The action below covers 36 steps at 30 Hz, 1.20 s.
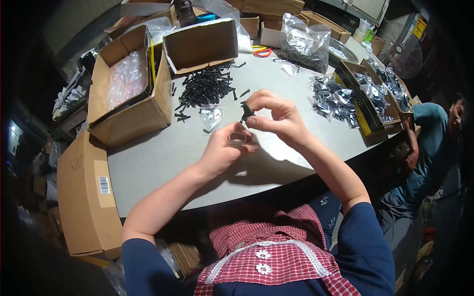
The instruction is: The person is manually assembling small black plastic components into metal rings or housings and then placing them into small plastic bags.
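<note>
My left hand (223,150) is closed round a small clear plastic bag (237,139), whose mouth gapes toward me. Just above it, my right hand (280,117) pinches a small black piece (245,112) between thumb and fingers; its exact kind is too small to make out. Beyond my hands lies a heap of small black screw-like parts (205,86), with a few strays around it. A flat clear zip bag (211,117) rests on the table in front of the heap, left of my fingers.
An open carton (129,116) of clear bags stands at the left, beside a tipped-open box (200,45). Filled small bags (335,101) lie at the right by more boxes (368,106). Red-handled scissors (262,52) and a large bag (306,47) sit at the back. A person (424,143) is at the right.
</note>
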Motion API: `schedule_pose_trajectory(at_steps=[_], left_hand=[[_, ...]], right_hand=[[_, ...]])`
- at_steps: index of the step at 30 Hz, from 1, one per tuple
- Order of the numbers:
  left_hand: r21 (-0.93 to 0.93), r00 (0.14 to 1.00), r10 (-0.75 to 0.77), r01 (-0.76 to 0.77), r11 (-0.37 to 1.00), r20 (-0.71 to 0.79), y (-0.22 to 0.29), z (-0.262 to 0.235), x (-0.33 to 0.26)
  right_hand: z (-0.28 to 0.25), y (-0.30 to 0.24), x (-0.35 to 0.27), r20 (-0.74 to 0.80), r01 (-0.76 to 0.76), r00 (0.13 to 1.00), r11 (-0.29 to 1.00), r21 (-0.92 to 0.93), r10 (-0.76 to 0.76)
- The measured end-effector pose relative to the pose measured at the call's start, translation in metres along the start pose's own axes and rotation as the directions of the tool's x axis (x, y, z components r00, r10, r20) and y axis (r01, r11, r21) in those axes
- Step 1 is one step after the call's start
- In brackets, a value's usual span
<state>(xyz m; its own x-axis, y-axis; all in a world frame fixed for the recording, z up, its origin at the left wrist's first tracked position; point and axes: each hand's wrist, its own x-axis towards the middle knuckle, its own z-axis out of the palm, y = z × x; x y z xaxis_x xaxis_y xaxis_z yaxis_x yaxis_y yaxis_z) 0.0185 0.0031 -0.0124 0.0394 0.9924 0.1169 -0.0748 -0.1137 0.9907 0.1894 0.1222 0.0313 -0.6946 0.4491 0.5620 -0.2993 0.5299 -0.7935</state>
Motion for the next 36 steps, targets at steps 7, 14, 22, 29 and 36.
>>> schedule_pose_trajectory(at_steps=[7,14,22,29,36], left_hand=[[0.074,0.998,-0.007,0.011,0.997,-0.055,0.001,0.000,-0.009],[0.031,0.994,-0.093,0.091,0.995,0.051,0.003,0.005,0.001],[0.010,0.995,-0.092,0.092,0.996,0.048,-0.008,-0.006,0.003],[-0.055,0.988,-0.126,0.131,0.990,0.086,-0.007,-0.002,0.001],[-0.290,0.967,-0.179,0.226,0.930,0.180,0.012,-0.009,0.007]], right_hand=[[-0.002,0.003,-0.005,0.218,-0.012,0.973,0.961,-0.275,0.074],[-0.074,0.069,0.003,-0.151,-0.283,0.944,0.488,-0.825,0.292],[-0.054,0.084,0.024,0.119,0.117,0.950,0.026,-0.993,0.288],[-0.045,0.048,0.041,0.284,0.114,0.834,0.356,-0.928,0.473],[0.016,0.080,0.062,0.469,0.432,0.879,0.270,-0.861,0.088]])
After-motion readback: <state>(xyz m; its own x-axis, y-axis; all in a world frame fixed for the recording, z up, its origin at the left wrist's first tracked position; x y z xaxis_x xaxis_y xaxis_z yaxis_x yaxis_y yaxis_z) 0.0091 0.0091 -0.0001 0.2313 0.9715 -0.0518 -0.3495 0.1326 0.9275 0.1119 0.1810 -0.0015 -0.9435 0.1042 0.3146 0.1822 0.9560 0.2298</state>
